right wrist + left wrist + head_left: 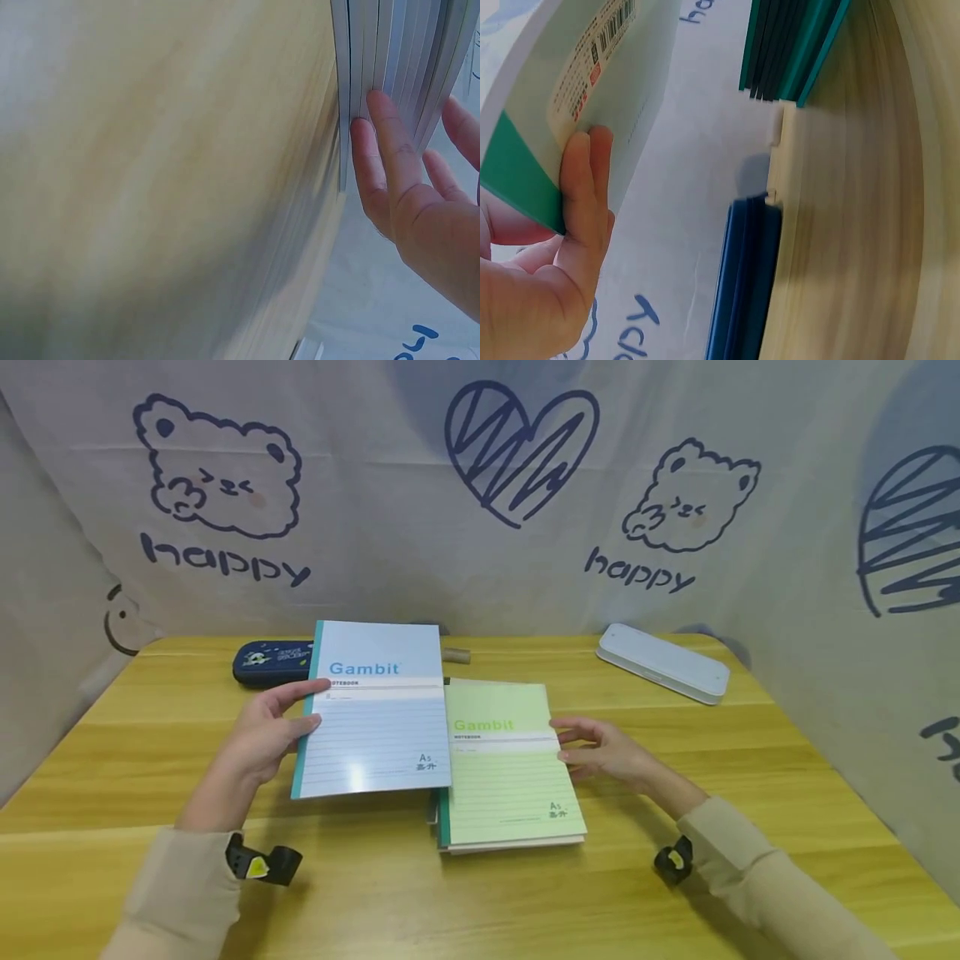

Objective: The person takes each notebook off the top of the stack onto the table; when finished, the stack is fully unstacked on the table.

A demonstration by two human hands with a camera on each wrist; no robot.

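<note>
A blue Gambit notebook (pixel 382 727) is raised in front of me, tilted, its teal spine pinched at the left by my left hand (pixel 258 743). The left wrist view shows its pale back cover (pixel 630 82) with a barcode label, fingers behind and thumb in front. Just right of it and partly overlapped, a green notebook (pixel 513 785) tops a stack on the table. My right hand (pixel 611 753) touches the stack's right side. In the right wrist view, its fingertips (pixel 386 112) rest along the page edges of several notebooks (pixel 397 52).
A navy pencil case (pixel 266 664) with a panda print lies at the back left, partly behind the blue notebook. Nearby is a small tan object (pixel 456 655). A white case (pixel 663 664) lies at the back right of the wooden table (pixel 360 893). A printed curtain (pixel 375 527) hangs behind.
</note>
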